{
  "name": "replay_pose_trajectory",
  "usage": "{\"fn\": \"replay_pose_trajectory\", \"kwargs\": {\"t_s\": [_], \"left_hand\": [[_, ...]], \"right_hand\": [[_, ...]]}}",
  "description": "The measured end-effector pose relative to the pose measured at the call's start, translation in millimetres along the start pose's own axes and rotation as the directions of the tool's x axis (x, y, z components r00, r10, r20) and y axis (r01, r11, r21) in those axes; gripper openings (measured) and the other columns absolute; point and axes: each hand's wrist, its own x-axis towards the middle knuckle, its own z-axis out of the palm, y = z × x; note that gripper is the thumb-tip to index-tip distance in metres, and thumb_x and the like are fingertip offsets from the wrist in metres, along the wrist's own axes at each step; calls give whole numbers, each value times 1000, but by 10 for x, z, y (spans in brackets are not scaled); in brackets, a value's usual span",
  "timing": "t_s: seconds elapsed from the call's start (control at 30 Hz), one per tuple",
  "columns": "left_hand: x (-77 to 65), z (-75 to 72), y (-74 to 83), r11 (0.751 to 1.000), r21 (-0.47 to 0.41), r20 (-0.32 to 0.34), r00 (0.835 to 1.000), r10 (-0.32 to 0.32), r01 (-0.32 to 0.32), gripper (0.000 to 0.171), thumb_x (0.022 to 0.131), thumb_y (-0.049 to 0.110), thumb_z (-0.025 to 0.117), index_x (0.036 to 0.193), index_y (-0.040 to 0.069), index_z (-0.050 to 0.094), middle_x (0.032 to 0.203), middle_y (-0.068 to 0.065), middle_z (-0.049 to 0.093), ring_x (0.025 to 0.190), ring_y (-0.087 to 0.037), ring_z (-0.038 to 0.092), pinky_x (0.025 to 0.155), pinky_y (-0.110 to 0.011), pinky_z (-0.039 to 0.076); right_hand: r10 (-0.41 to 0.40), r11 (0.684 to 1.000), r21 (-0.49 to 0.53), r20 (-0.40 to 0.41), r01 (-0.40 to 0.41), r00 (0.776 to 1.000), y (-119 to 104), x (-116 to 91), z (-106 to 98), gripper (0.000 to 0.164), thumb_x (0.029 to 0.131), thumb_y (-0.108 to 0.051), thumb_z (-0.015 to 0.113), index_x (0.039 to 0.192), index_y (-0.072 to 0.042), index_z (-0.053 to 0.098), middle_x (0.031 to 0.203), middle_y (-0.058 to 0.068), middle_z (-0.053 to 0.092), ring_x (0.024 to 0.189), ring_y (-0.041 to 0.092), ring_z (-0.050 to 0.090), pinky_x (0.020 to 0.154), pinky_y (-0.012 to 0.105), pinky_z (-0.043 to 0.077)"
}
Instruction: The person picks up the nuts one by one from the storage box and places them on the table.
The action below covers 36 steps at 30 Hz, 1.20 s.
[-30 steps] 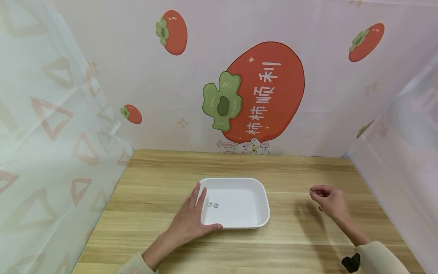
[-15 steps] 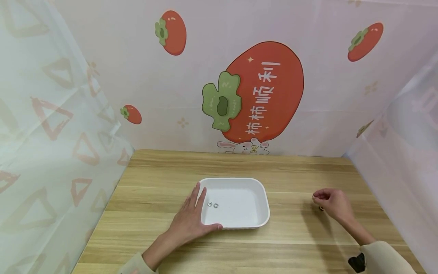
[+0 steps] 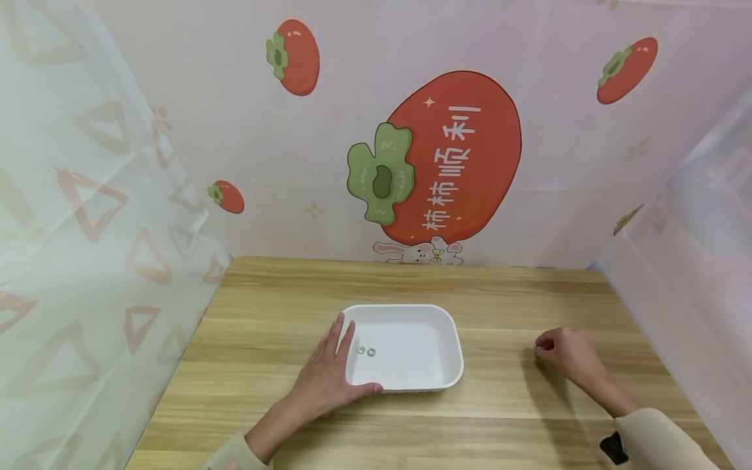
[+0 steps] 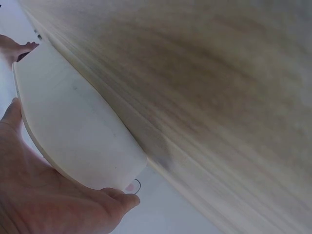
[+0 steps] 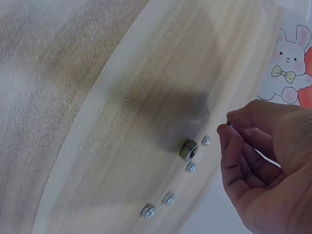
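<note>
In the head view my left hand (image 3: 324, 377) rests on the left side of a white tray (image 3: 455, 356), fingers spread over the rim and thumb along the front edge. Two small silver ring-shaped pieces (image 3: 366, 351) lie inside it, near those fingers. Low over the right of the table is my right hand (image 3: 568, 356). In the right wrist view its thumb and forefinger pinch a small dark metal piece (image 5: 230, 125), mostly hidden by the fingertips. Below that hand a larger hex nut (image 5: 189, 150) sits on the wood among several small silver metal pieces (image 5: 168, 198).
The wooden table (image 3: 282, 294) runs back to a pale printed backdrop (image 3: 264, 143) with persimmons and a rabbit. Similar hangings (image 3: 76, 261) close off both sides. Wood surface lies between the tray and my right hand.
My right hand has shifted slightly toward me and lower, now covering the small thing seen beside it earlier in the head view. My left hand and the tray stay put.
</note>
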Motion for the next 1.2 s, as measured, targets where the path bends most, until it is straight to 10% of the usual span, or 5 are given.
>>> {"fn": "replay_pose_trajectory", "kwargs": {"t_s": [0.6, 1.0, 1.2], "left_hand": [[-5, 3, -13, 1000, -13, -7, 1000, -3, 3, 131, 75, 79, 78, 169, 6, 22, 178, -15, 6, 158, -43, 27, 123, -59, 34], [-5, 2, -10, 1000, 1, -1, 1000, 3, -3, 133, 74, 83, 76, 169, 7, 22, 178, -14, 6, 158, -42, 27, 123, -59, 34], [-5, 7, -15, 1000, -7, 2, 1000, -5, 5, 132, 75, 82, 75, 170, 8, 21, 179, -13, 4, 159, -41, 27, 124, -59, 33]], "right_hand": [[8, 998, -55, 75, -4, 997, -34, 27, 4, 20, 85, 1, 75, 72, -15, 78, 80, 4, 77, 63, 9, 53, 58, 29, 49], [4, 998, -71, 73, 1, 997, -22, 24, 30, 20, 80, 2, 78, 70, -15, 79, 97, 23, 79, 88, 38, 77, 73, 48, 63], [-2, 996, -84, 81, 9, 997, -17, 40, 32, 27, 79, 2, 76, 64, -20, 75, 94, 15, 80, 82, 28, 75, 70, 43, 59]]}}
